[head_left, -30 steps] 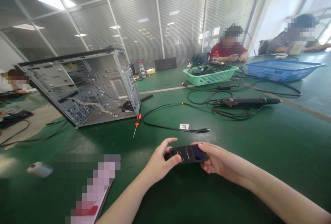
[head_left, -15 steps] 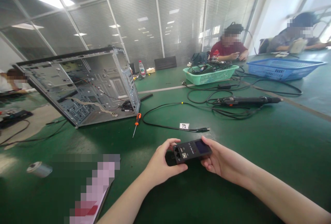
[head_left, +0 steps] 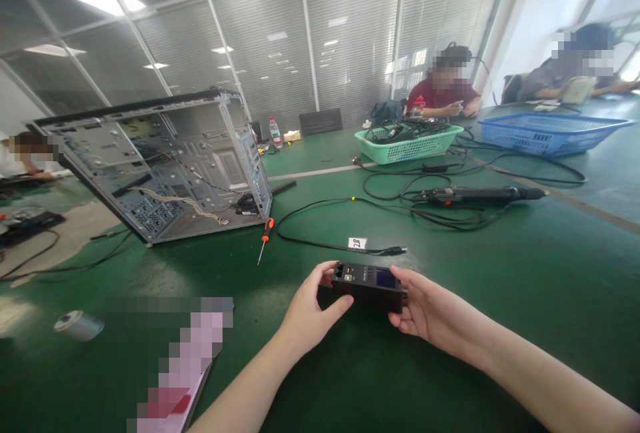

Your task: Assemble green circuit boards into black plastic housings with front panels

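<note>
Both my hands hold a small black box-shaped device (head_left: 370, 284) just above the green table (head_left: 500, 300). It has a little blue screen and ports on its upper face. My left hand (head_left: 307, 313) grips its left end with thumb and fingers. My right hand (head_left: 427, 310) cups its right end from the side and below. A black cable with a plug (head_left: 393, 250) and a white tag marked 28 (head_left: 357, 243) lie just beyond the device.
An open metal computer case (head_left: 165, 166) leans at the left, with an orange-handled screwdriver (head_left: 263, 238) beside it. A black power screwdriver (head_left: 480, 194) and tangled cables lie at the right. Green (head_left: 407, 143) and blue (head_left: 550, 133) baskets stand further back. Other people sit around the table.
The device has been turned in my hands: its front face now tips up and away, showing a side edge. Both hands shifted slightly away from me.
</note>
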### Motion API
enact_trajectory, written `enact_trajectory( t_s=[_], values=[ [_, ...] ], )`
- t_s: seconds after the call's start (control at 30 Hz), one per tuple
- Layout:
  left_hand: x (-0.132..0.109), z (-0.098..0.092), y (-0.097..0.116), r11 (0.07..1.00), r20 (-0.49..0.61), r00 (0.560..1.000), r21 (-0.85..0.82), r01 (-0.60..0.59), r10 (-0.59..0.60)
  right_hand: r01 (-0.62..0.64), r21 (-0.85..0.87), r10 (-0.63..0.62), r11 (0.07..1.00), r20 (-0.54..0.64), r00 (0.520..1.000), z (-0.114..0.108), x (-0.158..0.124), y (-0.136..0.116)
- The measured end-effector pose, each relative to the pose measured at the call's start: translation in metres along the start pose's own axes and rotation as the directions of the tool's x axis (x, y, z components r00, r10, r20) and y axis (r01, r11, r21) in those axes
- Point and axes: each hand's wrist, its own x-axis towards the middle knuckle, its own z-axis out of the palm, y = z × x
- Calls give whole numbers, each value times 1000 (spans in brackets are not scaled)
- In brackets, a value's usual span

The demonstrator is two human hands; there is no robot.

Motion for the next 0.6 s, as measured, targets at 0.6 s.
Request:
enact_trajectory(
  t_s=[0.6],
  values=[
    [3,-2,-2,987,-1,1000,-159,-8,8,460,-644,-425,610,224,877,-16,8,12]
  ],
)
